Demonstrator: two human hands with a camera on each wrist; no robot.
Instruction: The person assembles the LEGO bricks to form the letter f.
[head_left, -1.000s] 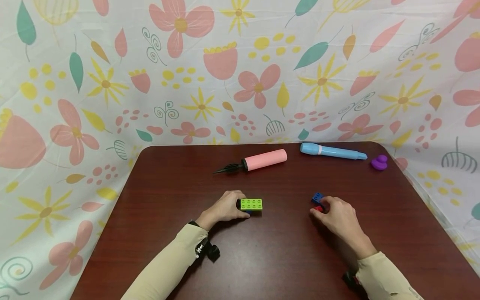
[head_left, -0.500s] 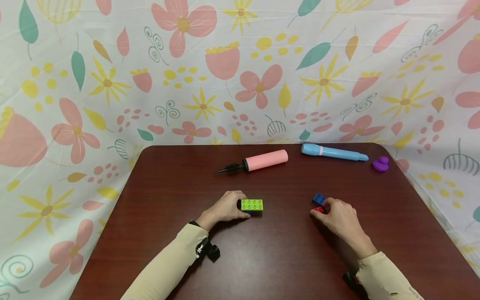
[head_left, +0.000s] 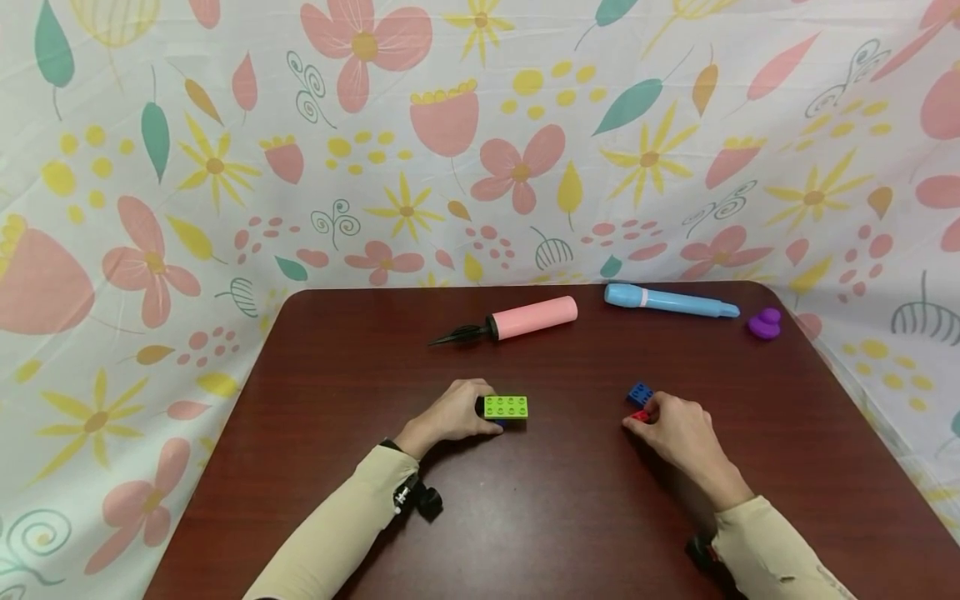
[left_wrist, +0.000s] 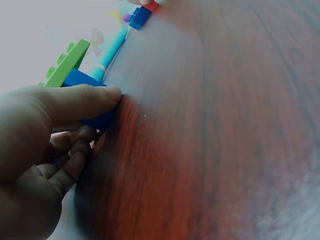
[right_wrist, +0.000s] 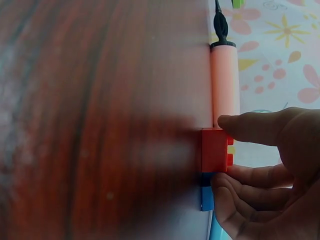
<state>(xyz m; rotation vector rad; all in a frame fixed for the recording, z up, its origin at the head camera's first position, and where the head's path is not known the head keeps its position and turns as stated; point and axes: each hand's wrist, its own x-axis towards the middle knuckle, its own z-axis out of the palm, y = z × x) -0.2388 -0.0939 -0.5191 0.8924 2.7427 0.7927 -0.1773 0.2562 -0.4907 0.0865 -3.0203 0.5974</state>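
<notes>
Green brick [head_left: 506,407] atop blue base [left_wrist: 81,77], red brick [right_wrist: 214,150] beside blue block [head_left: 641,394]

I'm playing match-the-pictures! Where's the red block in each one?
Head view: the red block is right of centre, held by the right hand.
Left wrist view: a bit of the red block shows at the top edge, near the middle.
Right wrist view: the red block is right of centre.
Shared landmark: the blue block beside it, in all three.
</notes>
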